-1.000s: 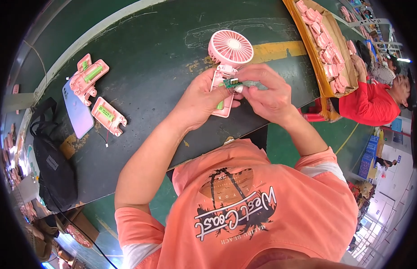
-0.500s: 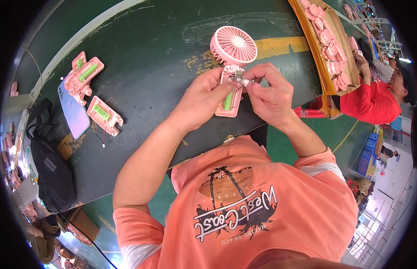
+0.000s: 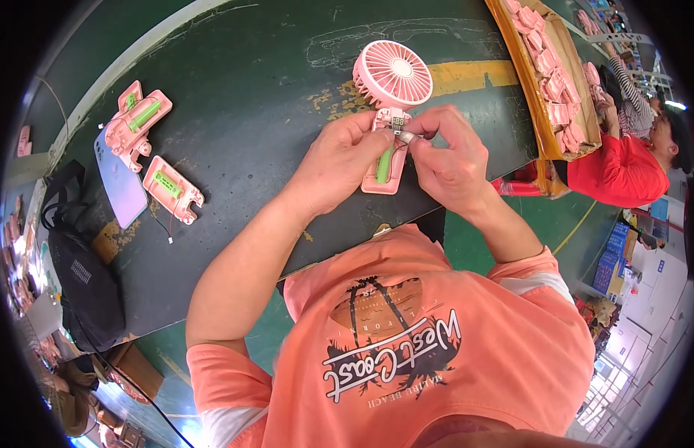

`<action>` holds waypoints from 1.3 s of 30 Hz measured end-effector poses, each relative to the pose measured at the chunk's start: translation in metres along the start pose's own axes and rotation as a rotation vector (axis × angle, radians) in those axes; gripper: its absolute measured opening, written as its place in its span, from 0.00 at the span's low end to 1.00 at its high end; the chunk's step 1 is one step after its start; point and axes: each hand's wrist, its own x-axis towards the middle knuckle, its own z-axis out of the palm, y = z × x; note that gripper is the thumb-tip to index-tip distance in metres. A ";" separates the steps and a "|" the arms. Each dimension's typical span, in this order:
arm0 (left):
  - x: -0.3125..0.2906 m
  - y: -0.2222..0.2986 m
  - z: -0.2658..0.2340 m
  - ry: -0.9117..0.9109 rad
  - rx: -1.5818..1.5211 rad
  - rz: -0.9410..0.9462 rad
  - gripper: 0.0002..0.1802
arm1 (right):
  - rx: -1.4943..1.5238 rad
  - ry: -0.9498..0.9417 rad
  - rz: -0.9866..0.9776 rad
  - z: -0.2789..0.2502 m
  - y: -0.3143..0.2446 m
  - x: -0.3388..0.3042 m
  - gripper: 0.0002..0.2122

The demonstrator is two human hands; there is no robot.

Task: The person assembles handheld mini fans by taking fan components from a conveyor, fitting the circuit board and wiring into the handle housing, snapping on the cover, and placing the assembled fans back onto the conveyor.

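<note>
A pink handheld fan (image 3: pixel 397 73) lies face up on the dark table, its handle pointing toward me. The handle is uncovered, with a green battery (image 3: pixel 383 166), thin wires and a small display board (image 3: pixel 398 124) inside. My left hand (image 3: pixel 342 162) grips the handle from the left, its thumb pressed near the top of the battery. On the other side my right hand (image 3: pixel 453 155) is closed in a pinch just below the board, by the wires. Its fingertips hide most of whatever small piece they hold.
Pink fan housings (image 3: pixel 141 123) with green batteries rest partly on a bluish-purple flat object (image 3: pixel 120 187) at left. Another pink half-shell (image 3: pixel 170 192) trails a wire. A black bag (image 3: pixel 82 269) sits at the left edge. At right stand a carton of pink parts (image 3: pixel 549 75) and a person in red (image 3: pixel 616 164).
The fan has shifted very slightly to the right. Both hands keep their places on the handle, with only small finger movement.
</note>
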 end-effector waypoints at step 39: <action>0.000 0.006 0.009 0.208 -0.052 -0.095 0.13 | 0.024 -0.062 -0.185 -0.004 0.032 0.003 0.06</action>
